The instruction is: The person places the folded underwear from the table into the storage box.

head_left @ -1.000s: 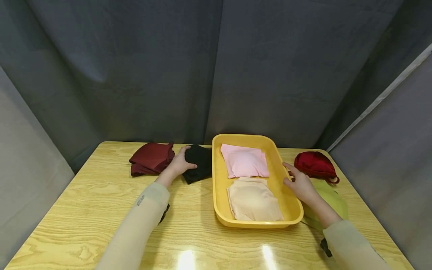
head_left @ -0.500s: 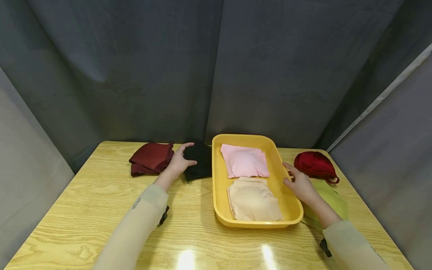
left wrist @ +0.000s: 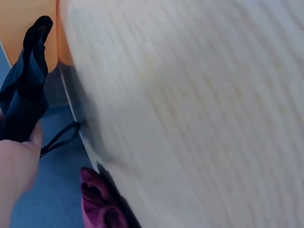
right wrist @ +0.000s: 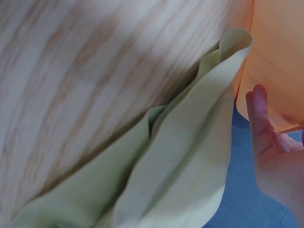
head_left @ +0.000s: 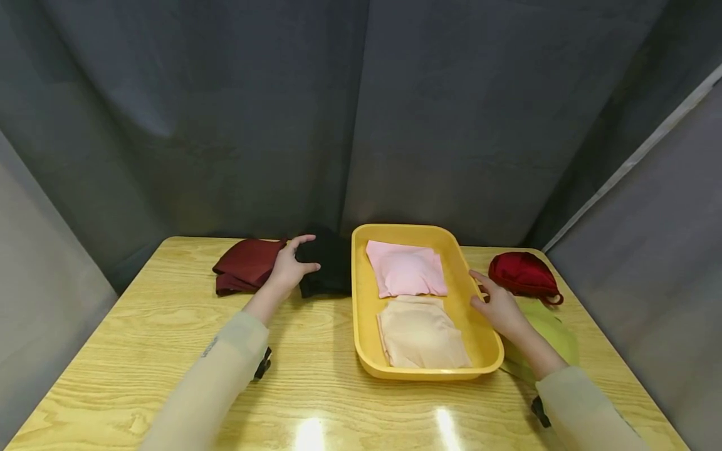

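My left hand [head_left: 287, 269] grips a folded black bra [head_left: 324, 263] between thumb and fingers, left of the yellow basin [head_left: 361, 326]. In the left wrist view the black bra [left wrist: 26, 90] stands above the tabletop, with a dark strap loop [left wrist: 61, 137] hanging near the table edge. My right hand [head_left: 502, 307] holds the basin's right rim, its fingers [right wrist: 259, 107] against the outer wall. Inside the basin lie a folded pink bra [head_left: 407, 269] at the back and a beige one [head_left: 423, 335] in front.
A maroon folded garment [head_left: 245, 266] lies left of my left hand. Right of the basin are a red bra [head_left: 523, 274] with a small loop and a green garment [head_left: 544, 332], partly under my right forearm. Grey curtains [head_left: 271, 125] stand behind the wooden table [head_left: 169, 338].
My left hand and the black bra have moved slightly up and to the left, and the bra has risen. My right hand stays on the basin rim.
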`<action>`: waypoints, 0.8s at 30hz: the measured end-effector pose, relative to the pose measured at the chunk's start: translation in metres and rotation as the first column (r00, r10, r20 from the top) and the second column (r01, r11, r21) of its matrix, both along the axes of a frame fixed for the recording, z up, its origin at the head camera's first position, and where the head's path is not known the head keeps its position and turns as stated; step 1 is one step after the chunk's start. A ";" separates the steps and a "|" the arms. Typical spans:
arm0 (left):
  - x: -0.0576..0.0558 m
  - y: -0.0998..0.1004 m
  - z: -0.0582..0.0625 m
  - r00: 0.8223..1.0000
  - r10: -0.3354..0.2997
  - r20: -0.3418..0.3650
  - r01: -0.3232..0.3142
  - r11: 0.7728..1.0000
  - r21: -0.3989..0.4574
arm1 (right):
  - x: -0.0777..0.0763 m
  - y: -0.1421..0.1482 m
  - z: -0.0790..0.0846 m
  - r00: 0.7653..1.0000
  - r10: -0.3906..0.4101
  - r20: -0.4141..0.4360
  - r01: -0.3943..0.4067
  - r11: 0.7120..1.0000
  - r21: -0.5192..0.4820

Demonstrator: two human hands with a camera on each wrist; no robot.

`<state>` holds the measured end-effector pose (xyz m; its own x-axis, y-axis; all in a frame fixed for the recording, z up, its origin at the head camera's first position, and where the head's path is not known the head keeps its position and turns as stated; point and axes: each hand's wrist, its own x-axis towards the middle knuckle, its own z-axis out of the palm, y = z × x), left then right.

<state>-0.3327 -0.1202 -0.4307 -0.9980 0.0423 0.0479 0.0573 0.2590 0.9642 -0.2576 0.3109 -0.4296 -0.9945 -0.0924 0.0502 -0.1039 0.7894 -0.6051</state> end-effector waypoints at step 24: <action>0.025 -0.006 0.063 0.993 0.115 0.027 -0.116 0.991 0.068 | -0.002 -0.002 0.000 1.000 -0.007 0.015 0.007 1.000 0.011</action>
<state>-0.3072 -0.1265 -0.3677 -0.9968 -0.0760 0.0236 0.0083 0.1952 0.9807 -0.2599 0.3093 -0.4298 -0.9957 -0.0856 0.0340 -0.0889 0.7965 -0.5981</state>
